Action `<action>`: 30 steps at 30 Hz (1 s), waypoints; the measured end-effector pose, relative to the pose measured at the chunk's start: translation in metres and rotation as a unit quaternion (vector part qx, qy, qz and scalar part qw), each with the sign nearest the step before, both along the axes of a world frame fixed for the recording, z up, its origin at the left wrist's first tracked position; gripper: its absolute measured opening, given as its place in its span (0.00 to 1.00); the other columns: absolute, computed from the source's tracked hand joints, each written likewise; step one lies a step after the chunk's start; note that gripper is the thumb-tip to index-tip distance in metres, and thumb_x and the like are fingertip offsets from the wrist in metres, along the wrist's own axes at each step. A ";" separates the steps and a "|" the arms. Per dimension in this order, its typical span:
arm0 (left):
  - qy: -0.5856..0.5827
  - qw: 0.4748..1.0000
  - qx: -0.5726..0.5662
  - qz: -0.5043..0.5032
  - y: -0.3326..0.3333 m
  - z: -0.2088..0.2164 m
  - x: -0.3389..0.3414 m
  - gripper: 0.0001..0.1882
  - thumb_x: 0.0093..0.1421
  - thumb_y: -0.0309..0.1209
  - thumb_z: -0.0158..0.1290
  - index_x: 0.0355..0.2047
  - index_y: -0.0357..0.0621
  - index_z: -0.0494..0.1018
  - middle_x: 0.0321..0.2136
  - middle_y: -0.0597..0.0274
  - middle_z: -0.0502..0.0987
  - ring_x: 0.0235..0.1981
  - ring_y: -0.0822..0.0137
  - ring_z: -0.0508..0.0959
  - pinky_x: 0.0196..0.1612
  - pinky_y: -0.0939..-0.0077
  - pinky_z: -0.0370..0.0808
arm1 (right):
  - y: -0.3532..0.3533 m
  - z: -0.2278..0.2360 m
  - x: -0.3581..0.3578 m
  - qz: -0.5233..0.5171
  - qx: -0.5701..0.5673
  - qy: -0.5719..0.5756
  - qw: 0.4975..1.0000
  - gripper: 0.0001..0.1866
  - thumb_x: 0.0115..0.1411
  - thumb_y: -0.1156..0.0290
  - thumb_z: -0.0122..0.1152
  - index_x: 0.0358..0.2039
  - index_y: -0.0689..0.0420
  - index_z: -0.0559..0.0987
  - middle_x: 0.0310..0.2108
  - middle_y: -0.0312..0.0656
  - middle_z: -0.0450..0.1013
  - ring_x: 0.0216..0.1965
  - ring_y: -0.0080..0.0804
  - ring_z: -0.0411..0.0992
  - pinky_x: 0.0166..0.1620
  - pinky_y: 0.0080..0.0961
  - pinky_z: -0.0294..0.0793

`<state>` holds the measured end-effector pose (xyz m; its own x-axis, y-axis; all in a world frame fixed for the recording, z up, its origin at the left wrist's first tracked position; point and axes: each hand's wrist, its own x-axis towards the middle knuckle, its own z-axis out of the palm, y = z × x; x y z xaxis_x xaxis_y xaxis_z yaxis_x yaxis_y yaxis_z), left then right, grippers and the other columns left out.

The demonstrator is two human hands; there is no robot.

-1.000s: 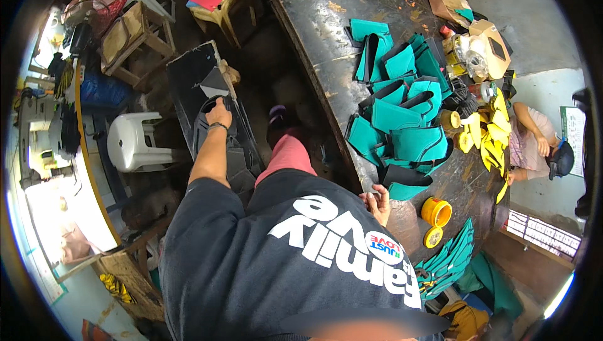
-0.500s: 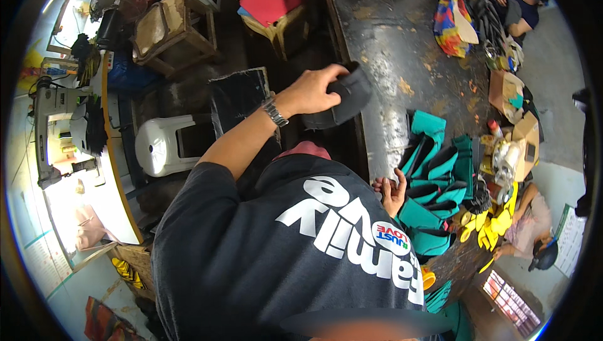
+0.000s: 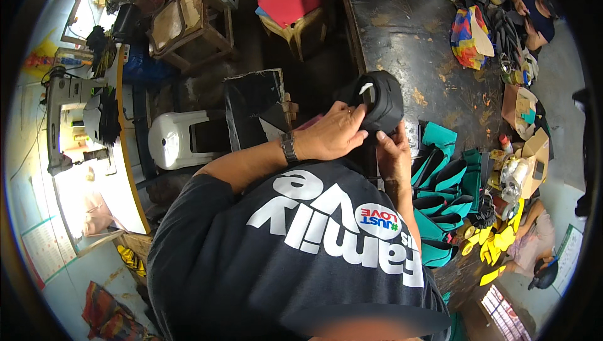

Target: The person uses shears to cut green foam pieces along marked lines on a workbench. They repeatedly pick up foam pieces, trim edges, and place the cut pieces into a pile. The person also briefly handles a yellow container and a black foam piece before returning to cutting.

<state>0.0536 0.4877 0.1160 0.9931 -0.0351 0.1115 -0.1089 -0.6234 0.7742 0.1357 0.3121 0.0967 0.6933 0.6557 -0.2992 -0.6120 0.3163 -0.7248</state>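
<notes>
Both hands are up on one thing here: a curved black shoe piece (image 3: pixel 380 99) held in the air just over the near edge of the dark counter (image 3: pixel 408 33). The left hand (image 3: pixel 333 133), with a wristwatch (image 3: pixel 289 148) on it, grasps the piece from the left side, fingers wrapped across its lower edge. The right hand (image 3: pixel 392 152) comes up from below, fingertips pressed against its underside, gripping it too. A small white mark shows on top of the black piece.

To handle this well, I'd say keep the two grips opposite each other so the flexible piece doesn't twist, and hold it close to the chest where the eyes can follow the edge. Just right of the hands, a stack of teal cut pieces (image 3: pixel 446 184) lies on the counter, with yellow pieces (image 3: pixel 496 240) beyond it; best to keep elbows off that stack. A white plastic stool (image 3: pixel 179 140) stands on the floor to the left.
</notes>
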 end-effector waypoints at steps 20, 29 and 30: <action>0.200 0.785 -0.586 0.021 0.178 -0.027 0.144 0.23 0.65 0.45 0.50 0.45 0.35 0.75 0.36 0.63 0.78 0.31 0.75 0.79 0.24 0.85 0.76 | 0.151 0.012 0.124 0.103 -0.221 -0.187 0.952 0.21 0.61 0.71 0.61 0.53 0.64 0.70 0.47 0.42 0.73 0.48 0.28 0.69 0.54 0.23 0.66; 0.217 0.881 -0.373 0.192 0.337 0.011 0.180 0.22 0.66 0.43 0.49 0.43 0.33 0.75 0.41 0.62 0.78 0.42 0.74 0.76 0.49 0.78 0.70 | 0.283 -0.025 0.236 0.072 -0.370 -0.491 0.785 0.21 0.60 0.62 0.62 0.50 0.61 0.74 0.49 0.47 0.71 0.51 0.40 0.70 0.54 0.32 0.67; 0.199 0.874 -0.396 0.201 0.347 0.015 0.179 0.21 0.66 0.42 0.49 0.43 0.33 0.75 0.40 0.62 0.78 0.42 0.74 0.76 0.49 0.78 0.70 | 0.292 -0.033 0.247 0.055 -0.401 -0.590 0.699 0.23 0.59 0.61 0.62 0.51 0.59 0.73 0.52 0.49 0.70 0.52 0.44 0.69 0.55 0.34 0.67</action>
<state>0.2331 0.8351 0.1308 0.8733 0.2561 -0.4144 0.3720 0.1985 0.9068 0.3827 0.6044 0.0640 0.7254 0.6746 0.1367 0.5732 -0.4823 -0.6624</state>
